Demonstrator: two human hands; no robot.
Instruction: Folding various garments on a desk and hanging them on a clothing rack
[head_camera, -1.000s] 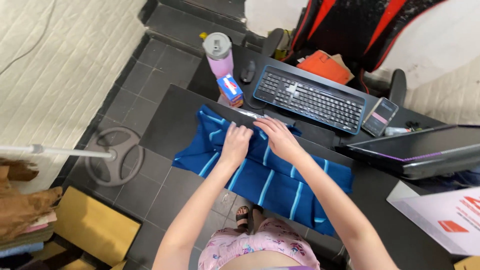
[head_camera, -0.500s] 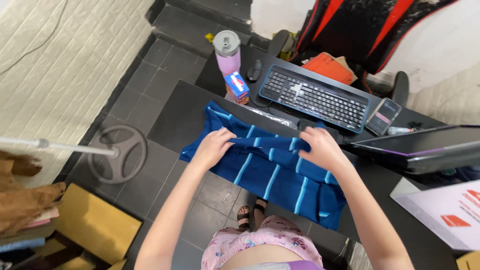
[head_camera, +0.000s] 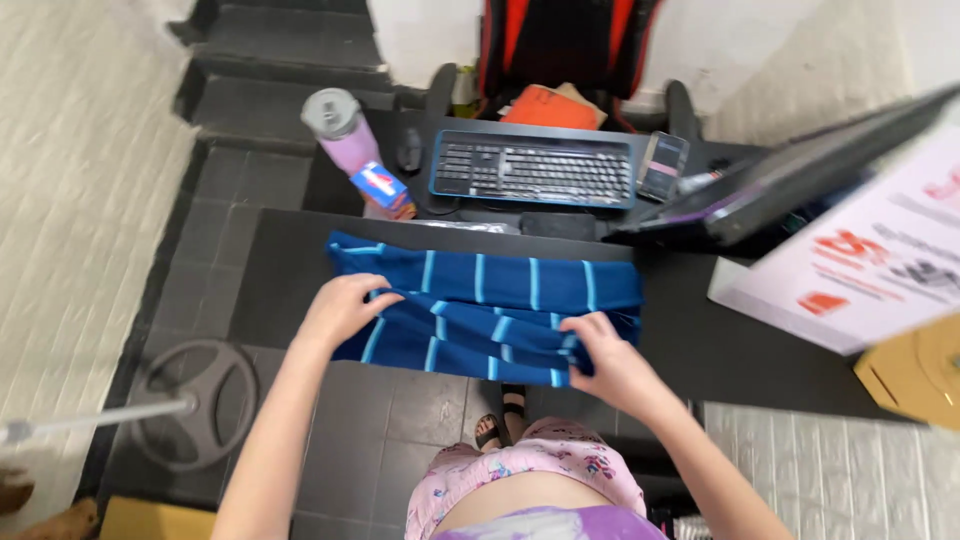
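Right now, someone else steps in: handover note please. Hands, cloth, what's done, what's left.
Left hand: pinching the left edge of the blue striped cloth, grip closed on the fabric.
Right hand: gripping the cloth's near right corner at the desk's front edge.
Cloth: lies flat across the black desk, in front of the keyboard; near part hangs slightly over the edge. Purple bottle and a small box stand at the far left, clear of it.
Done: cloth looks folded into a long band, layers stacked.
Left: likely another fold across its length; edges are not yet squared.
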